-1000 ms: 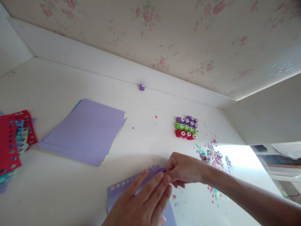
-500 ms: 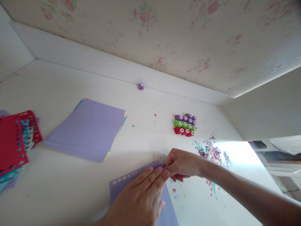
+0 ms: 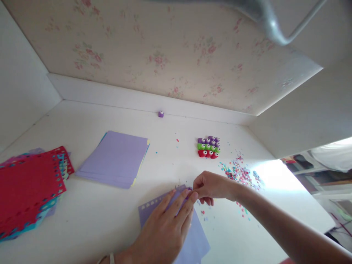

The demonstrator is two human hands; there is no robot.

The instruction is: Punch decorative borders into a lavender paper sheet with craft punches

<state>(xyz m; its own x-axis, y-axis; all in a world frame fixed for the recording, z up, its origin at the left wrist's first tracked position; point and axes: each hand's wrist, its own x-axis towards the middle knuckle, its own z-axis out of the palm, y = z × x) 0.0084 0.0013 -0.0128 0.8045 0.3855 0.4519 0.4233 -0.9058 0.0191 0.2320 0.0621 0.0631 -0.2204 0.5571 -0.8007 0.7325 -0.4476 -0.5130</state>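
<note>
A sheet of purple paper (image 3: 196,238) lies on the white table, with a row of small cut-out holes along its upper left edge. My left hand (image 3: 166,225) rests flat on it, fingers stretched toward the upper corner. At that corner a small purple craft punch (image 3: 189,188) shows only in part. My right hand (image 3: 210,186) is closed round this punch, its thumb side close to my left fingertips. Most of the punch is hidden by my fingers.
Left stand a stack of plain purple sheets (image 3: 115,157) and a pile of red punched sheets (image 3: 30,187). Purple, green and red punches (image 3: 209,146) sit grouped at right, near scattered confetti (image 3: 242,172). One lone purple punch (image 3: 161,114) stands by the back wall.
The camera view has tilted up and shifted left, so more of the red pile and wall shows. Both hands stay at the paper's corner, with the left fingers slightly more spread.
</note>
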